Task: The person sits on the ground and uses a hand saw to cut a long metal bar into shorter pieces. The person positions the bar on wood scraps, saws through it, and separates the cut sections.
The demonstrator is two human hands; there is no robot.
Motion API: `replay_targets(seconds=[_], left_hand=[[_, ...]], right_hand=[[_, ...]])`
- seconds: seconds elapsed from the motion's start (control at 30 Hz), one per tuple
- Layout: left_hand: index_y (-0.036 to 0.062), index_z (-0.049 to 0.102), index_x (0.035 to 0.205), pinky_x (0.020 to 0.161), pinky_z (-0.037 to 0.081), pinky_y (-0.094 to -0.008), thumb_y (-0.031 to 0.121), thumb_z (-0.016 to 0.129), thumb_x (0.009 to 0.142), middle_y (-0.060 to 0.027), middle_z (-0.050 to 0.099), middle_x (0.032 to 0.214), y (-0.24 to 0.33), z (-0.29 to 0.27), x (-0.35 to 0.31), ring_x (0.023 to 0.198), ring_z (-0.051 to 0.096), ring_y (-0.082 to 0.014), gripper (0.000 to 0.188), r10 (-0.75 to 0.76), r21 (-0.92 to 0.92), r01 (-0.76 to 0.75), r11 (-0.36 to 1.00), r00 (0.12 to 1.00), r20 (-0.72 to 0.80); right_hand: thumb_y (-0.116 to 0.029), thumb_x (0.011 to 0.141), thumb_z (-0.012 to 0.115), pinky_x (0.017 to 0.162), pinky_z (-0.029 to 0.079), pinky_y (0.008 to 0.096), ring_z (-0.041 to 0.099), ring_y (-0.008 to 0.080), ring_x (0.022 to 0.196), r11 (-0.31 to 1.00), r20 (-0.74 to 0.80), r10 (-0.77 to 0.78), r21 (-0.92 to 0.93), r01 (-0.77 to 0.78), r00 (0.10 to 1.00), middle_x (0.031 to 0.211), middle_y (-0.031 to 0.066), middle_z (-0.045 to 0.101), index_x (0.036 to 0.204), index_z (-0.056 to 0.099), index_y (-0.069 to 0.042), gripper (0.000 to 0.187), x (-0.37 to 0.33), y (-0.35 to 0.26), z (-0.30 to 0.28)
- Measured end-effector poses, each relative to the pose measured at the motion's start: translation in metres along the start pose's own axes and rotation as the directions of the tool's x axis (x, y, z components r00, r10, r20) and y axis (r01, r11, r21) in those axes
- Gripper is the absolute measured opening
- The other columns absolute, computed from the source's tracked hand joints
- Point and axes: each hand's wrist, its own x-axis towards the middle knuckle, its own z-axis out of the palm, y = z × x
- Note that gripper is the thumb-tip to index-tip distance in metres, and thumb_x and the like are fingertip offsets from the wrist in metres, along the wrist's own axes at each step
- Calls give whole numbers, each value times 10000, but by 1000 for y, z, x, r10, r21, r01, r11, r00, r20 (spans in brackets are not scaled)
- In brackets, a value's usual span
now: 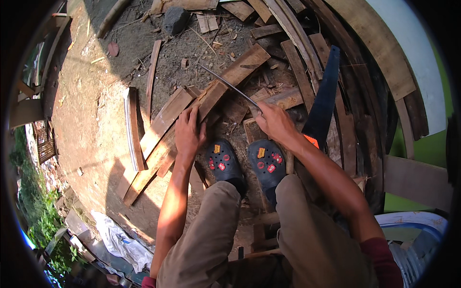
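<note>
My left hand (189, 130) grips a long wooden plank (240, 68) with its fingers curled over the edge. The plank lies slantwise, from lower left to upper right. In my right hand (273, 119) is a long, thin, dark metal tool (225, 82), held at its near end. It crosses over the plank to the right of my left hand; whether it is a rod or a blade seen on edge, I cannot tell. A handsaw (324, 96) with a dark blade and orange handle stands tilted beside my right forearm, its handle partly hidden.
Loose wood strips (152, 79) and a short board (131, 129) lie on the dirt ground to the left. Scrap planks (345, 125) are piled at the right. A dark stone (176, 20) sits at the far side. My clogs (223, 161) are just below the plank.
</note>
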Motion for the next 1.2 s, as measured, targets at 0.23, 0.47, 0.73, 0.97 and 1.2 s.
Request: replay_targets(seconds=[0.23, 0.47, 0.73, 0.97, 1.2], left_hand=[[59, 547, 1361, 919, 481, -440, 157, 740, 832, -170, 584, 1205, 5, -3, 3, 1082, 591, -365, 572, 21, 10, -21, 1000, 999, -33], [67, 568, 1355, 927, 471, -432, 206, 727, 876, -167, 587, 1205, 4, -2, 4, 1085, 587, -359, 524, 2, -25, -3, 1000, 999, -33], [112, 623, 1314, 1057, 337, -494, 408, 604, 976, -124, 591, 1267, -37, -16, 38, 1226, 523, -315, 450, -6, 226, 30, 974, 994, -106], [41, 554, 1350, 1066, 355, -471, 506, 690, 892, -164, 564, 1296, -19, 4, 25, 1245, 512, -338, 667, -92, 92, 109, 990, 980, -174], [40, 646, 1232, 915, 482, -444, 393, 820, 798, -174, 640, 1133, -26, -13, 29, 1085, 598, -366, 586, -64, -182, 40, 982, 990, -124]], right_hand=[[-133, 893, 600, 782, 480, 537, 610, 493, 911, 997, 0, 28, 73, -28, 1000, 958, 292, 633, 1105, 570, 42, 276, 0, -1, -2], [-123, 889, 591, 706, 478, 534, 610, 489, 784, 999, -33, -9, 35, 10, 999, 807, 264, 632, 1173, 581, 16, 317, 4, -2, -2], [-133, 923, 608, 498, 378, 358, 455, 140, 466, 976, -92, 119, 194, -100, 989, 527, 58, 435, 1207, 618, -22, 305, -6, -5, -8], [-166, 955, 633, 490, 387, 332, 503, 107, 483, 978, -63, 141, 166, -129, 988, 551, 32, 497, 1219, 626, -28, 298, -15, 0, -10], [-225, 929, 674, 816, 520, 427, 698, 399, 923, 944, -36, 284, 188, -273, 958, 966, 209, 714, 1219, 617, -29, 355, -22, 4, -8]])
